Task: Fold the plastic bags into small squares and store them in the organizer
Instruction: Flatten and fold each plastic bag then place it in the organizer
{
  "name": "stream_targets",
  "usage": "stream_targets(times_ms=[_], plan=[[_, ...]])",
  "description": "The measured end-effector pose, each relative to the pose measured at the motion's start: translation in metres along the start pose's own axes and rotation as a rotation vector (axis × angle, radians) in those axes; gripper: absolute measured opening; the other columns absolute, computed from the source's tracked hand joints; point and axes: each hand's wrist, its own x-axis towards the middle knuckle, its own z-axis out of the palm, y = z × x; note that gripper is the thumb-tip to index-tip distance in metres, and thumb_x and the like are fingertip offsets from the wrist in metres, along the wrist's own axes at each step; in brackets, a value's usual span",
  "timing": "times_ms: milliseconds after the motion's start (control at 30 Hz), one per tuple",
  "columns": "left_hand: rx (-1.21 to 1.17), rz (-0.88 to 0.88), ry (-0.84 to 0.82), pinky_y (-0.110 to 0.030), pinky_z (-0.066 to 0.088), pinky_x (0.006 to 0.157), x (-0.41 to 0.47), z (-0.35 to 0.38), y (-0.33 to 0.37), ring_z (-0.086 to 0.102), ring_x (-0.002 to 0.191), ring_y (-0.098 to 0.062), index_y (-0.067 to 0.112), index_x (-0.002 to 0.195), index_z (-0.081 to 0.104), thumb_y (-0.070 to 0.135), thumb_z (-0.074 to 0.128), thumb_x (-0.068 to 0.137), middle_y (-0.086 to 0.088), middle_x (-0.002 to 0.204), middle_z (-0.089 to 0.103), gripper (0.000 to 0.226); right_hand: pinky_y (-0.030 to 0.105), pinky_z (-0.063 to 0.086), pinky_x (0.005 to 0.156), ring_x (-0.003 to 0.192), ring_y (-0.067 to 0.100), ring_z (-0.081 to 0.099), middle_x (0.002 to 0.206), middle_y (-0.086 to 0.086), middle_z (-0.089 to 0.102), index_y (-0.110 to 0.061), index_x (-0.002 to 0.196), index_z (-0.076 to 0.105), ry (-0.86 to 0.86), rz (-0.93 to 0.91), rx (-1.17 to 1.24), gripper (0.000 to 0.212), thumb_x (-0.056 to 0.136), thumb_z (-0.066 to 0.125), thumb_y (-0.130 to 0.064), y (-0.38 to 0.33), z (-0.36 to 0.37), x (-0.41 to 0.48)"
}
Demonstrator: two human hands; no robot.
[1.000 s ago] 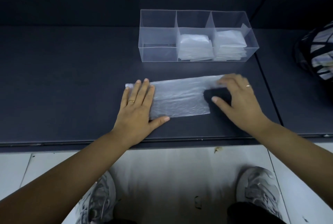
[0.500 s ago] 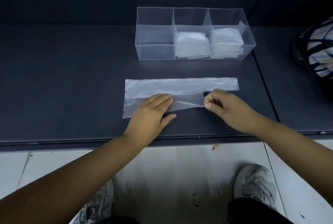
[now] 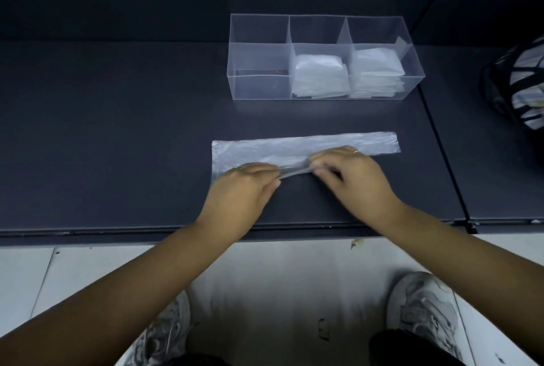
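A clear plastic bag [image 3: 282, 149] lies as a long strip on the dark table [image 3: 117, 130]. My left hand [image 3: 244, 189] pinches its near edge on the left. My right hand [image 3: 353, 177] pinches the same edge just to the right, and the edge is lifted between them. Behind the bag stands a clear three-compartment organizer [image 3: 259, 83]. Its middle compartment holds a stack of folded bags [image 3: 319, 77]. Its right compartment holds another stack of folded bags [image 3: 376, 74]. The left compartment is empty.
A black-and-white patterned bag [image 3: 521, 85] sits at the right edge on the neighbouring table section. The table's front edge runs just below my hands, with white floor tiles and my shoes beneath.
My left hand stopped pressing flat and came to the bag's near edge. Both hands now pinch that edge closer together and have lifted it off the table.
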Motion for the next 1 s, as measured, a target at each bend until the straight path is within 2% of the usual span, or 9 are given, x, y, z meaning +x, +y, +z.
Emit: stream_targets(times_ms=[100, 200, 467, 567, 633, 733, 800, 867, 1000], plan=[[-0.221, -0.203, -0.035, -0.025, 0.051, 0.083, -0.009, -0.018, -0.026, 0.066, 0.093, -0.005, 0.016, 0.096, 0.075, 0.018, 0.064, 0.091, 0.014, 0.098, 0.073, 0.013, 0.011, 0.04, 0.072, 0.071, -0.004, 0.055, 0.075, -0.015, 0.065, -0.022, 0.073, 0.066, -0.067, 0.253, 0.311, 0.018, 0.09, 0.064, -0.02, 0.018, -0.013, 0.007], [-0.557, -0.547, -0.007, -0.001, 0.043, 0.072, -0.011, -0.035, -0.051, 0.063, 0.079, 0.013, 0.034, 0.08, 0.077, 0.026, 0.07, 0.085, 0.029, 0.083, 0.07, 0.012, 0.01, 0.033, 0.055, 0.054, -0.001, 0.043, 0.055, -0.015, 0.049, -0.016, 0.057, 0.054, -0.043, 0.39, 0.476, 0.036, 0.09, 0.065, -0.023, 0.024, -0.017, 0.014], [-0.619, -0.838, 0.14, -0.017, 0.048, 0.057, 0.014, -0.027, -0.077, 0.062, 0.054, -0.005, 0.021, 0.076, 0.075, 0.024, 0.07, 0.084, 0.007, 0.058, 0.069, 0.01, 0.019, 0.046, 0.071, 0.057, -0.004, 0.059, 0.059, -0.008, 0.069, -0.019, 0.073, 0.066, 0.092, 0.614, 0.459, 0.012, 0.083, 0.072, -0.018, 0.033, -0.007, 0.029], [-0.351, -0.741, 0.289, -0.025, 0.049, 0.067, 0.012, -0.028, -0.072, 0.065, 0.065, -0.011, 0.013, 0.088, 0.071, 0.015, 0.062, 0.089, 0.006, 0.075, 0.071, 0.01, 0.019, 0.047, 0.075, 0.068, 0.003, 0.064, 0.066, -0.005, 0.071, -0.018, 0.075, 0.068, 0.098, 0.623, 0.419, 0.009, 0.083, 0.072, -0.017, 0.03, -0.006, 0.032], [-0.028, -0.451, 0.374, -0.029, 0.047, 0.079, 0.008, -0.027, -0.055, 0.062, 0.083, -0.021, 0.011, 0.099, 0.069, 0.009, 0.056, 0.091, -0.002, 0.093, 0.069, 0.016, 0.016, 0.046, 0.074, 0.07, 0.003, 0.063, 0.067, -0.005, 0.071, -0.017, 0.072, 0.069, 0.093, 0.616, 0.39, 0.011, 0.083, 0.071, -0.017, 0.03, -0.007, 0.033], [0.088, -0.096, 0.114, -0.03, 0.029, 0.108, 0.007, -0.01, -0.028, 0.051, 0.123, -0.031, 0.005, 0.126, 0.059, 0.017, 0.05, 0.096, -0.013, 0.131, 0.058, 0.034, 0.012, 0.046, 0.071, 0.067, -0.001, 0.063, 0.071, -0.002, 0.072, -0.014, 0.075, 0.071, 0.083, 0.624, 0.354, 0.008, 0.083, 0.071, -0.016, 0.029, -0.007, 0.034], [0.141, -0.122, -0.15, -0.033, 0.004, 0.119, 0.005, 0.001, -0.02, 0.016, 0.146, -0.022, 0.01, 0.149, 0.028, 0.044, 0.03, 0.1, -0.006, 0.157, 0.024, 0.059, 0.022, 0.051, 0.078, 0.078, 0.012, 0.067, 0.08, 0.005, 0.072, -0.01, 0.082, 0.071, 0.066, 0.645, 0.363, 0.004, 0.083, 0.07, -0.014, 0.028, -0.008, 0.034], [0.281, -0.16, -0.278, -0.035, -0.01, 0.119, 0.0, 0.011, -0.025, -0.011, 0.147, -0.015, 0.017, 0.152, -0.004, 0.062, 0.004, 0.088, 0.001, 0.161, -0.006, 0.078, 0.031, 0.052, 0.082, 0.086, 0.02, 0.066, 0.085, 0.005, 0.07, -0.012, 0.087, 0.066, 0.049, 0.655, 0.305, 0.003, 0.085, 0.065, -0.012, 0.022, -0.01, 0.033], [0.368, -0.15, -0.293, -0.038, -0.013, 0.118, -0.003, 0.019, -0.032, -0.018, 0.145, -0.015, 0.019, 0.149, -0.014, 0.069, -0.006, 0.084, 0.002, 0.159, -0.016, 0.082, 0.037, 0.043, 0.091, 0.104, 0.03, 0.054, 0.11, 0.011, 0.057, -0.011, 0.114, 0.059, 0.23, 0.23, -0.104, 0.031, 0.083, 0.058, -0.007, -0.01, -0.001, 0.026]])
